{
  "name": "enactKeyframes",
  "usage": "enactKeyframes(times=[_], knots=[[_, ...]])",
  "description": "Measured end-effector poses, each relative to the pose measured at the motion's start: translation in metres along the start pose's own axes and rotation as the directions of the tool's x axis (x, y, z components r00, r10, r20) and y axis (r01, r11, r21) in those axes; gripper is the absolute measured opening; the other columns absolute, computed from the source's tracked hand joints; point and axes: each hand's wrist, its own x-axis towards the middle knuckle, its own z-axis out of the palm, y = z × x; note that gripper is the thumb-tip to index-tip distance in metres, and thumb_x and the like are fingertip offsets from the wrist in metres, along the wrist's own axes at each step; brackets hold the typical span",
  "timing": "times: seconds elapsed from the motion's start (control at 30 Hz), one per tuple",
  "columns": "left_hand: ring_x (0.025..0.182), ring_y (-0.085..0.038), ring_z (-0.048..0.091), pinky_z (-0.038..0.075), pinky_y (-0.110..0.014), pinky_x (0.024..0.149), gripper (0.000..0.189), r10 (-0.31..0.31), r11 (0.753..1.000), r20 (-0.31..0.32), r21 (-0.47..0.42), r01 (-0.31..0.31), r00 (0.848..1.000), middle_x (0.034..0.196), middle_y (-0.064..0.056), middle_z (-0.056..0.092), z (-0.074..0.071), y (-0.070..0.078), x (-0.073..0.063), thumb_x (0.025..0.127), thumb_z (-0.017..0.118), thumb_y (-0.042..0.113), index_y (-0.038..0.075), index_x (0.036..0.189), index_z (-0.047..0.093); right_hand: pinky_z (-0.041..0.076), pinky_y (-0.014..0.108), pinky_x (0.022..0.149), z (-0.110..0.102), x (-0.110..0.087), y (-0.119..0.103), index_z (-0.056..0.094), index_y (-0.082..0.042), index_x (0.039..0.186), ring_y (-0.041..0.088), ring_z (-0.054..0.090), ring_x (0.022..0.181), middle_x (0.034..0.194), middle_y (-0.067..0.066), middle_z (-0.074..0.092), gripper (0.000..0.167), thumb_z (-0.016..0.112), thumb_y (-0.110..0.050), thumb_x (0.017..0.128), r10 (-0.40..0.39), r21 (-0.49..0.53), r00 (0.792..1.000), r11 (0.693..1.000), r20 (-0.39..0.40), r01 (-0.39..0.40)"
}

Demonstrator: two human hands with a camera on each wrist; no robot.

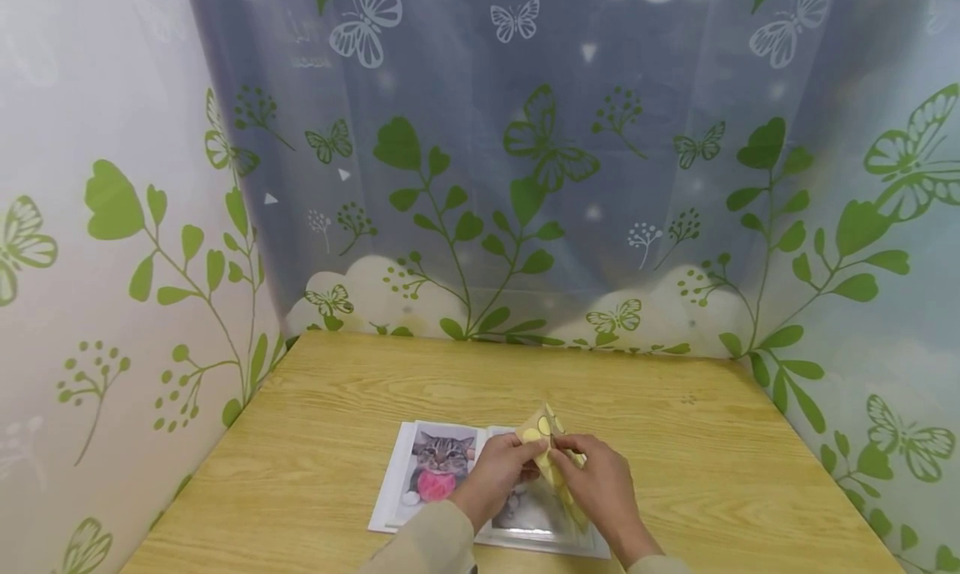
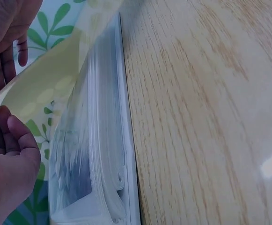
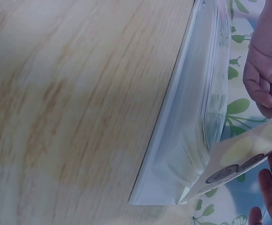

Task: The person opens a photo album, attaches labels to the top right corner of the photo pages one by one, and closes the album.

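Observation:
An open photo album (image 1: 384, 499) lies on the table. Its left page carries a photo of a tabby cat (image 1: 441, 456) with a pink ball-like thing at its chest. Above the right page, both hands hold a bent, yellowish sticker sheet (image 1: 531, 434) with round stickers. My left hand (image 1: 491, 478) pinches its left side, the thumb on top. On the other side, my right hand (image 1: 606, 481) pinches it between thumb and fingers, close to the left thumb. The right wrist view shows dark round prints on the sheet (image 3: 241, 164). Hands and sheet partly hide the right-hand photo.
The wood-grain table (image 1: 697, 457) extends around the album. Behind it hangs a curtain (image 1: 480, 224) printed with green leaves and butterflies, and similar sheeting closes off both sides. Many clear sleeves (image 2: 103, 117) are stacked inside the album.

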Motion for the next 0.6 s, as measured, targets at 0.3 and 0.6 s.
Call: enactKeyframes(times=[0.3,0.6], knots=[[0.066,-0.010,0.057,0.053,-0.029,0.069,0.020,0.009,0.997,-0.040,0.073,-0.006,0.999,0.073,0.002,0.065,-0.0001,-0.0053,0.0026,0.090,0.070,0.015,-0.005,0.093,0.069,0.053,0.049,0.081,0.0008,0.0005,-0.0017,0.078,-0.014,0.100,0.029,0.068,0.098,0.103,0.006,0.074,0.019,0.075,-0.029,0.089,0.034,-0.040,0.999,0.999,0.024,-0.033],[0.066,-0.010,0.056,0.050,-0.024,0.065,0.018,0.023,0.994,-0.046,0.111,-0.018,0.999,0.071,0.002,0.062,0.0005,-0.0035,0.0003,0.090,0.071,0.014,-0.004,0.088,0.068,0.053,0.048,0.074,0.0034,0.0009,-0.0043,0.079,-0.012,0.092,0.027,0.070,0.087,0.093,0.003,0.075,0.013,0.073,-0.023,0.089,-0.027,-0.117,1.000,0.993,-0.014,0.025]])
